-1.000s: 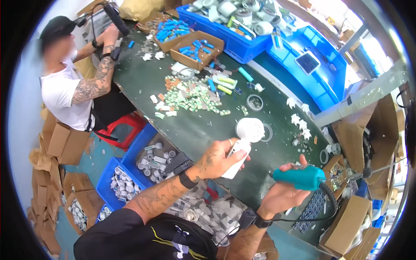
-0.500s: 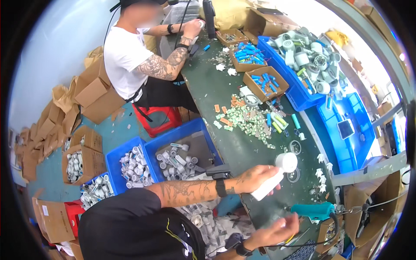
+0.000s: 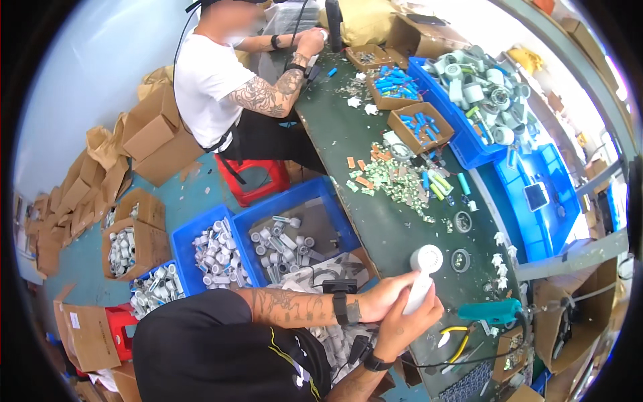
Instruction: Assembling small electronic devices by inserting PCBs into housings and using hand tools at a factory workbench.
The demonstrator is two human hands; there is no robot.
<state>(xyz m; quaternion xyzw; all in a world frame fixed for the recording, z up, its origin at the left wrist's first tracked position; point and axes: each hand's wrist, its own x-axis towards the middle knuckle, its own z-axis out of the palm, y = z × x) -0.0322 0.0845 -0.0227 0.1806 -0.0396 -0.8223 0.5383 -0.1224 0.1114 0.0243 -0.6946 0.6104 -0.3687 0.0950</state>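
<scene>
A white handheld fan (image 3: pixel 420 289) with a round, grilled head is held just over the near edge of the green bench, its head up and its handle slanting down. My left hand (image 3: pixel 387 295) is closed round the handle from the left. From below, my right hand (image 3: pixel 410 324) also grips the handle, its fingers wrapped against it and partly hiding its lower end. To the right of my hands lies a teal electric screwdriver (image 3: pixel 492 311) with a cable. Pliers with yellow handles (image 3: pixel 459 343) rest nearby on the bench.
Small circuit boards (image 3: pixel 402 184) lie heaped on the bench (image 3: pixel 375 228), near boxes of blue batteries (image 3: pixel 422 127). A blue crate (image 3: pixel 462 144) holds grey-white housings. Blue bins of fan parts (image 3: pixel 218 254) stand at left. A co-worker (image 3: pixel 214 80) sits at the far side.
My right hand has come up from beside the screwdriver and closed on the fan's handle. The fan has turned more upright, its grilled head now showing. The view has shifted slightly.
</scene>
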